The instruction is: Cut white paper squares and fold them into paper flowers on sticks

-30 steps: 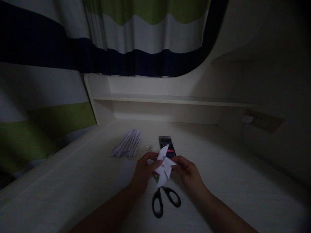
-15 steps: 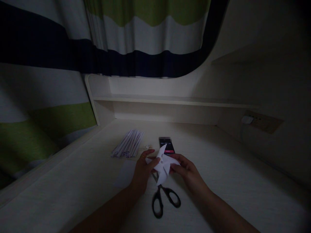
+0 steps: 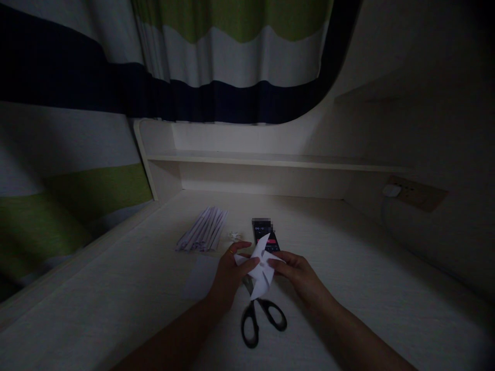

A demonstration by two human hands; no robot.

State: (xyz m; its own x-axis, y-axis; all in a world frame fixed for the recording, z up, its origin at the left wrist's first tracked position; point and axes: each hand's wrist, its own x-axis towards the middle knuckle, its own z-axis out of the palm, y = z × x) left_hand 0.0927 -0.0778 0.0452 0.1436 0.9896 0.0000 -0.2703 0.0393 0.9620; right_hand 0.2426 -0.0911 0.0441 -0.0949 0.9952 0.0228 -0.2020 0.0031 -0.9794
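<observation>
A white paper pinwheel [image 3: 260,275] with pointed blades is held up between both hands. My left hand [image 3: 229,273] grips its left side, the thumb lying on the front close to the middle. From the other side, my right hand [image 3: 299,273] pinches the paper, its thumb also near the centre. The fingers behind the paper are partly hidden. Below the pinwheel, scissors with black handles [image 3: 250,327] lie spread on the table, their blades partly covered by the paper and my left hand.
A phone [image 3: 262,226] with a lit screen lies behind the pinwheel. Further left are a bundle of rolled paper sticks [image 3: 203,229], some small pale pieces [image 3: 234,236] and a white paper sheet [image 3: 199,278]. A shelf [image 3: 247,161] runs along the back; a plug [image 3: 392,190] sits in the right wall socket.
The pinwheel has shifted slightly down and turned a little. My right thumb has moved inward toward its centre, and my left thumb reaches further over the paper.
</observation>
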